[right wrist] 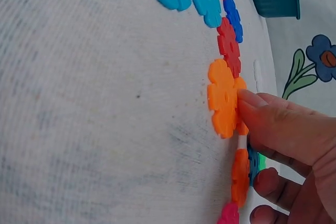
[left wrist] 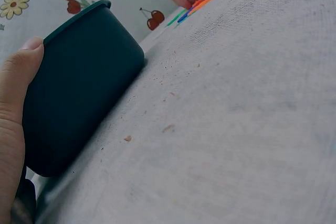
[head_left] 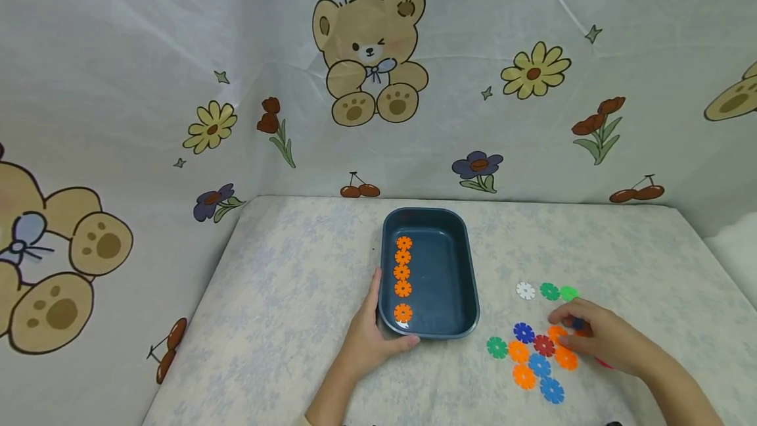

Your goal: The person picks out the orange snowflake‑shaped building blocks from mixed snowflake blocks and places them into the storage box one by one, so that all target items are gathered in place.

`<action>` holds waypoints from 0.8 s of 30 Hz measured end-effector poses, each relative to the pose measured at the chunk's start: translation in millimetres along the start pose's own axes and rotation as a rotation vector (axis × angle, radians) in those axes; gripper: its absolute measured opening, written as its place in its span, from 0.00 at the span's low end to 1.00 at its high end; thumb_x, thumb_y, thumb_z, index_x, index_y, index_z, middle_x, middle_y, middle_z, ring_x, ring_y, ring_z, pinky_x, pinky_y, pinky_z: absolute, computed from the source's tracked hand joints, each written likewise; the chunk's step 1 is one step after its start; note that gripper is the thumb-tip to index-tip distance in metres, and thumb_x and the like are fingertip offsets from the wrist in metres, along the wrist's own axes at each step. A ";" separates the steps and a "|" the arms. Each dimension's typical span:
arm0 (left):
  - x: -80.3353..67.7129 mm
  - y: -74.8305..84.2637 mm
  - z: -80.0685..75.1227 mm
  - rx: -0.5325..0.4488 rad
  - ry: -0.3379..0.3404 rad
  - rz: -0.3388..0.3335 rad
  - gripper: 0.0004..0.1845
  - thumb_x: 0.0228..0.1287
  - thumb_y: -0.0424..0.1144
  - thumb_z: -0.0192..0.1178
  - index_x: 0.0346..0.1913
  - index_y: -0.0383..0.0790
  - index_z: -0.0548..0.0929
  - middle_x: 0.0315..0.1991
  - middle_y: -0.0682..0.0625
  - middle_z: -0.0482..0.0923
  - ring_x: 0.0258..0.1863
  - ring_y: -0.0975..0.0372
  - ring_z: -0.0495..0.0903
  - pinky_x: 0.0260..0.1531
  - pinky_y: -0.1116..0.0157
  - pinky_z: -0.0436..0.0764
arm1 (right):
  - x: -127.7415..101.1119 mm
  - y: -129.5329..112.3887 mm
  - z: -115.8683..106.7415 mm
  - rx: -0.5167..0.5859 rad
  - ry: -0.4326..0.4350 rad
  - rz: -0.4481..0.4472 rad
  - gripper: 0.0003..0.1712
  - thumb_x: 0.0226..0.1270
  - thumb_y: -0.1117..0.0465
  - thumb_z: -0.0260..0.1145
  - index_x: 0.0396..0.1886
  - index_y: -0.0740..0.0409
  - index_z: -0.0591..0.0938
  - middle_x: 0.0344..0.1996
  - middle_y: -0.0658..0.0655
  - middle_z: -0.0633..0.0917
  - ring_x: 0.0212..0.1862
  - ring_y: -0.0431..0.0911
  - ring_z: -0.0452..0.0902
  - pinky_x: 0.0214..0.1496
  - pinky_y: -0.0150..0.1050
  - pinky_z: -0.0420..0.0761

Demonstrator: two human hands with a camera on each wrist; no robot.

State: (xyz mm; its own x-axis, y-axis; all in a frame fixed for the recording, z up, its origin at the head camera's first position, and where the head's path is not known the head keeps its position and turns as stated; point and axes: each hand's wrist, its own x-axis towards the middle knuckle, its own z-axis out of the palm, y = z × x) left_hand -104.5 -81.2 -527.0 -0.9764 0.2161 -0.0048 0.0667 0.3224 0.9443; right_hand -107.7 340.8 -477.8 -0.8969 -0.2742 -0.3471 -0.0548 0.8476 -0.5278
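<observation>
My left hand grips the near left corner of a dark blue plastic tray, thumb at the near rim and fingers along the left side. Inside, several orange flower-shaped discs form a column along the left wall. My right hand is low over a loose group of discs right of the tray, its thumb and index finger pinching an orange disc. In the right wrist view the thumb touches that disc's edge, partly behind another orange disc; the index fingertip is hidden.
Around the right hand lie a red disc, light blue discs, a dark blue disc and a green disc. A white disc lies farther back. A bear-printed cloth hangs behind the table.
</observation>
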 end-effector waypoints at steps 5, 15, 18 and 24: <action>0.4 0.3 -0.1 -0.002 0.000 -0.008 0.70 0.41 0.61 0.79 0.80 0.65 0.38 0.79 0.67 0.40 0.79 0.63 0.47 0.75 0.46 0.56 | -0.2 1.8 0.7 0.036 -0.012 -0.023 0.19 0.57 0.51 0.76 0.46 0.49 0.81 0.38 0.50 0.77 0.38 0.33 0.68 0.38 0.26 0.76; -0.1 0.1 -0.6 -0.009 -0.003 -0.009 0.70 0.42 0.60 0.79 0.80 0.65 0.38 0.80 0.67 0.40 0.79 0.62 0.46 0.75 0.45 0.56 | 0.9 -0.3 1.4 0.053 -0.030 0.030 0.23 0.53 0.49 0.78 0.43 0.52 0.78 0.33 0.51 0.74 0.36 0.37 0.67 0.35 0.28 0.71; -0.3 -0.1 -0.6 -0.008 -0.005 -0.010 0.70 0.42 0.60 0.79 0.80 0.65 0.37 0.80 0.67 0.40 0.79 0.61 0.46 0.75 0.44 0.56 | 0.5 -1.7 0.9 0.044 -0.024 0.055 0.23 0.54 0.47 0.77 0.41 0.51 0.77 0.31 0.51 0.74 0.33 0.37 0.67 0.32 0.30 0.69; -0.1 -0.1 -0.6 -0.014 -0.009 -0.016 0.70 0.42 0.59 0.79 0.80 0.65 0.37 0.80 0.67 0.40 0.79 0.61 0.46 0.75 0.44 0.56 | -0.2 -2.6 1.0 0.018 0.004 0.088 0.21 0.54 0.46 0.77 0.42 0.49 0.81 0.29 0.49 0.76 0.30 0.39 0.66 0.28 0.30 0.68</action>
State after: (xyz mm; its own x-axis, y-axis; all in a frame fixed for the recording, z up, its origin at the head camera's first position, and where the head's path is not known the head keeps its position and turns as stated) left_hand -104.6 -81.8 -526.9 -0.9754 0.2192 -0.0225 0.0484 0.3128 0.9486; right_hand -106.9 338.2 -477.2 -0.8997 -0.1974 -0.3893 0.0320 0.8597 -0.5098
